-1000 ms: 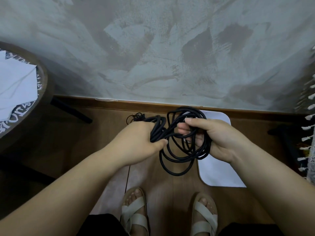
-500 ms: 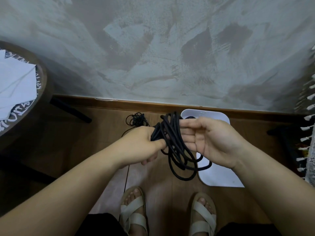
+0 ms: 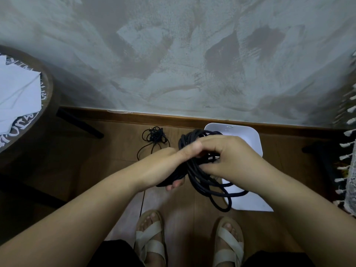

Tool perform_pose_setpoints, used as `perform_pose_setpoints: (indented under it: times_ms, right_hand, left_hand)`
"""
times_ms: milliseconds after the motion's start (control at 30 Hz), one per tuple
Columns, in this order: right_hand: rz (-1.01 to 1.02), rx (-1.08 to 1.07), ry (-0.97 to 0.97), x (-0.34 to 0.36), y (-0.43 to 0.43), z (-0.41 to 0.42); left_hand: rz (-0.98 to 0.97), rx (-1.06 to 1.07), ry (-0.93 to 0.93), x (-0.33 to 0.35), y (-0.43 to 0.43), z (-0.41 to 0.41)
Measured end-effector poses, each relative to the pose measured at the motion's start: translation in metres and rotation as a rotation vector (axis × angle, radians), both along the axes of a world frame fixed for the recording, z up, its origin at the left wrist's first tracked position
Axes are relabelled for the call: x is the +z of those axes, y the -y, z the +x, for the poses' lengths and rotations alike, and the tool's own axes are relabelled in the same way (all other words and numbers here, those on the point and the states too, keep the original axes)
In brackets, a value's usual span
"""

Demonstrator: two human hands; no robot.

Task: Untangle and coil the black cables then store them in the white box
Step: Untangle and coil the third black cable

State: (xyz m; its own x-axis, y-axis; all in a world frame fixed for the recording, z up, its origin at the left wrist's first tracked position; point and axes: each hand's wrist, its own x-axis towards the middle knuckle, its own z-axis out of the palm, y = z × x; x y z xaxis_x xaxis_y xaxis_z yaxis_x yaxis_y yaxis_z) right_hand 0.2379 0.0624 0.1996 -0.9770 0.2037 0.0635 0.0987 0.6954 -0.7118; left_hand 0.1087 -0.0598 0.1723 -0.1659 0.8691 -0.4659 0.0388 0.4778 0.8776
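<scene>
White box [image 3: 247,134] partly behind cable bundle [image 3: 183,168]

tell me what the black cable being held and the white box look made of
Black cable: probably rubber or soft plastic jacket, matte; it bends in limp loops without shine. White box: likely moulded plastic, smooth; rounded corners, even white surface.

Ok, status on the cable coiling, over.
Both busy: left hand grips thick black cable bundle, right hand curled round its loops. Bundle not yet in white box. Thin tangled cable on floor, untouched.
</scene>
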Motion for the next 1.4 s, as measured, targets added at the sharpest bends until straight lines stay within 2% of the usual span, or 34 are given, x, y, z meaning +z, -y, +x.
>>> perform_pose_setpoints:
  times_ms: [67,167,400,533,633,733,867,1167,1233,1333,1400]
  right_hand:
    - [0.181,0.077,-0.015,-0.004,0.002,-0.001]
    - [0.360,0.122,0.000,-0.010,0.001,0.000]
    - [0.177,0.160,0.035,-0.007,-0.002,0.008]
    - [0.129,0.124,0.048,-0.001,-0.002,0.011]
    - [0.172,0.123,0.048,0.001,-0.004,0.010]
    - [0.313,0.103,0.057,-0.001,-0.002,0.008]
    - [0.477,0.084,0.057,-0.005,0.005,0.002]
    - [0.320,-0.136,0.150,-0.002,0.011,0.000]
    - [0.290,-0.192,0.146,-0.002,0.015,-0.001]
    - [0.275,-0.273,0.118,-0.004,0.018,-0.002]
    - [0.244,-0.316,0.095,-0.005,0.019,-0.003]
  left_hand:
    - [0.035,-0.117,-0.116,0.018,0.010,0.011]
    - [0.017,-0.088,-0.126,0.020,0.006,0.012]
    - [-0.016,-0.257,0.062,0.020,0.009,0.007]
    - [0.027,-0.291,0.069,0.021,0.009,0.005]
    - [0.053,-0.271,0.027,0.022,0.008,0.004]
    - [0.076,-0.207,0.016,0.022,0.006,0.004]
    - [0.051,-0.147,-0.098,0.020,0.004,0.006]
    - [0.094,0.207,-0.510,0.022,0.002,0.007]
    - [0.053,0.244,-0.616,0.021,0.001,0.009]
    - [-0.049,0.226,-0.665,0.018,0.002,0.011]
    - [-0.030,0.234,-0.629,0.017,0.002,0.013]
